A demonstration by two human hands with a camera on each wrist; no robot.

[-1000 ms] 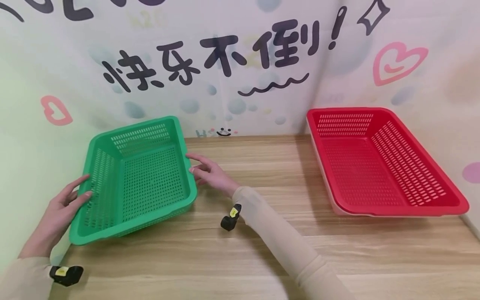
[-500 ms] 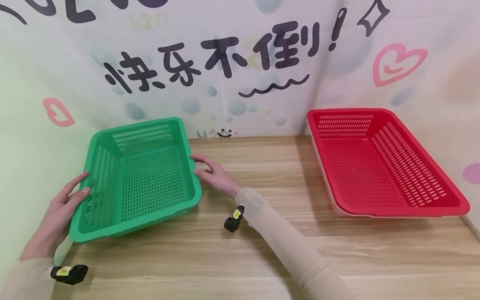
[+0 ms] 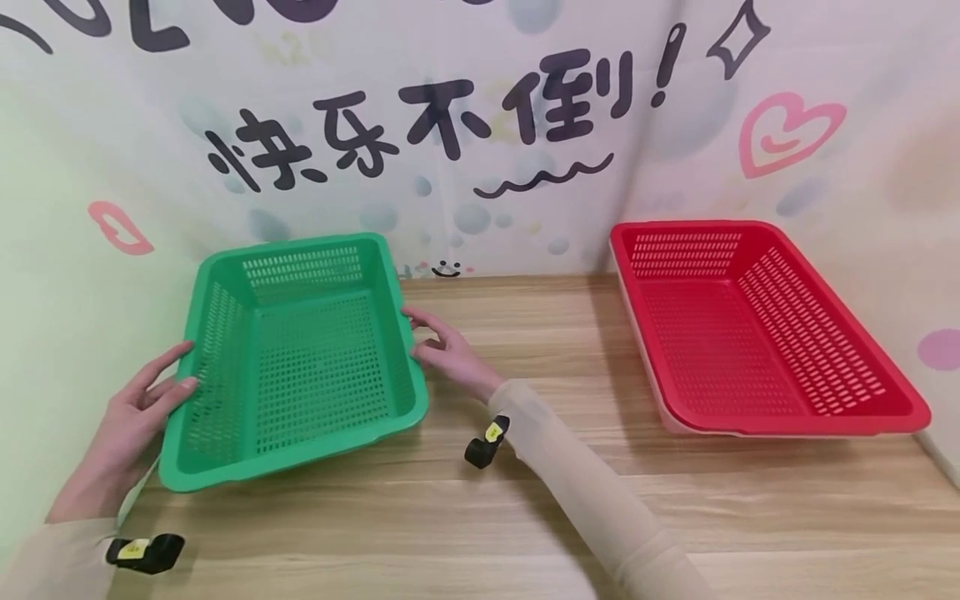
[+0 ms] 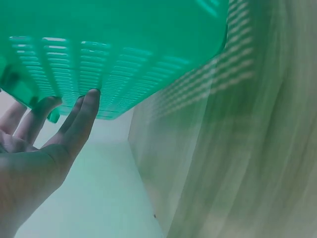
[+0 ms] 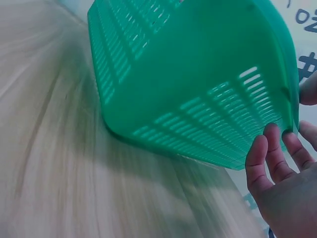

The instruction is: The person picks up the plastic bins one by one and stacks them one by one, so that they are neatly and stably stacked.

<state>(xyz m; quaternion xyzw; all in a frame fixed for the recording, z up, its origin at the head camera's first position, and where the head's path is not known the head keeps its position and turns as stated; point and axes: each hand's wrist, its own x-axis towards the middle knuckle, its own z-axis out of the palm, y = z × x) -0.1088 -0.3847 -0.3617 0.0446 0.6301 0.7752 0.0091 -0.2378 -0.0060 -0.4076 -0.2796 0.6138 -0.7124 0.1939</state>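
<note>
A green plastic basket (image 3: pixel 322 367) with slotted walls and a perforated bottom is held between both hands at the left, with nothing inside. My left hand (image 3: pixel 131 425) grips its left rim, thumb on top; in the left wrist view, fingertips (image 4: pixel 91 99) touch the slotted outer wall from below. On the opposite side my right hand (image 3: pixel 453 354) holds the right rim between thumb and fingers. The right wrist view shows several fingers (image 5: pixel 257 153) against the outside wall, under the rim. A shadow of the basket falls on the wood-grain table (image 4: pixel 237 163).
A red basket (image 3: pixel 795 423) stands at the right, with a paler edge showing beneath its rim. A printed white cloth (image 3: pixel 450 217) hangs behind the table and along both sides. Wood-grain tabletop (image 3: pixel 525 333) lies between the two baskets.
The green basket has moved a little to the right, with both hands still holding its sides. The red basket stays in place; the head view has shifted slightly.
</note>
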